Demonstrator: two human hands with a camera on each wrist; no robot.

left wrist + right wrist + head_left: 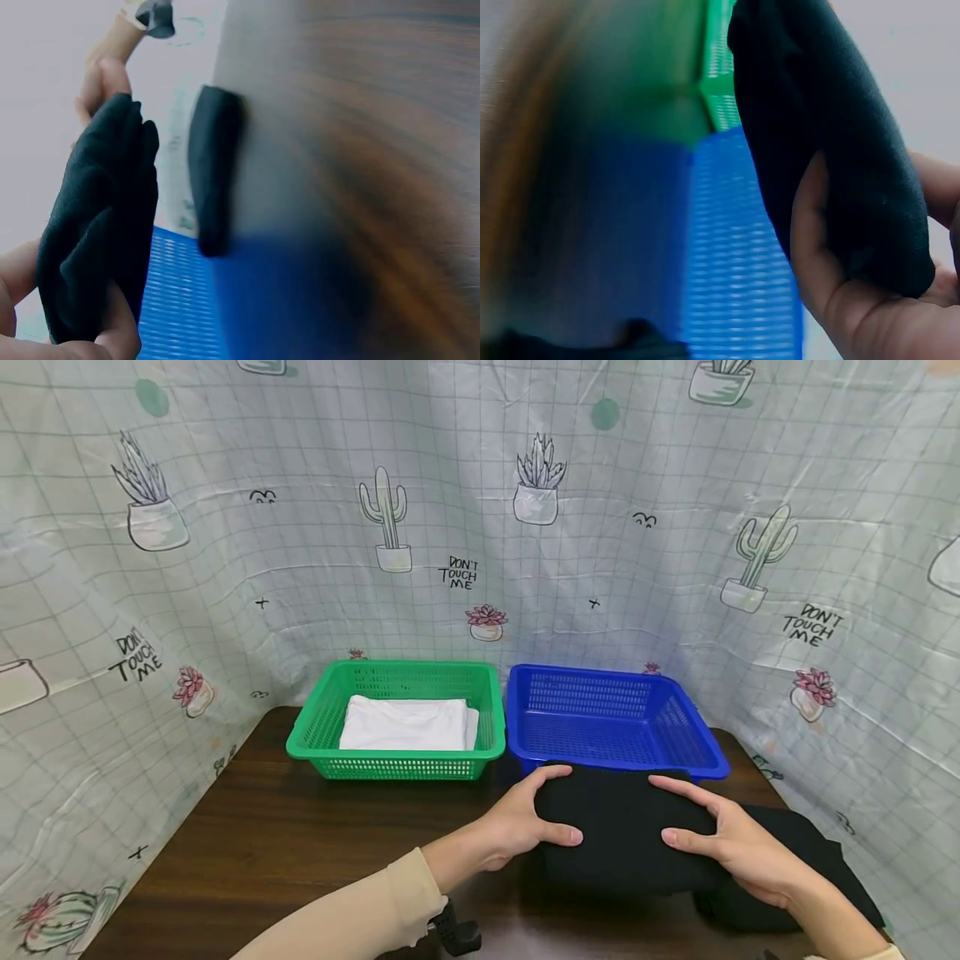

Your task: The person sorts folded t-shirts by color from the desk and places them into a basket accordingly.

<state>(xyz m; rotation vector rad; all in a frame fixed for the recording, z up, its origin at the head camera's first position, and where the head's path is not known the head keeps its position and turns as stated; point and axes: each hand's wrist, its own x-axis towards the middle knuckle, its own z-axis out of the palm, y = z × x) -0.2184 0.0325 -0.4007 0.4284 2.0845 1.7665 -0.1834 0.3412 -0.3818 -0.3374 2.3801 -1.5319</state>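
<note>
Between both hands is a folded black cloth (618,835), held up off the table in front of the blue basket (592,735). My left hand (521,818) grips its left side, and my right hand (731,839) grips its right side. In the left wrist view the layered folds of the black cloth (97,225) show between thumb and fingers. From the right wrist view, fingers curl around the other end of the cloth (840,150). A second black cloth (795,868) lies on the table at the right, partly hidden by my right hand and arm.
A green basket (397,767) at the back left holds folded white cloth (405,724). The blue basket stands beside it, its mesh floor showing. Dark wooden table (300,852) spreads across the front. A patterned curtain (315,543) encloses the back and sides.
</note>
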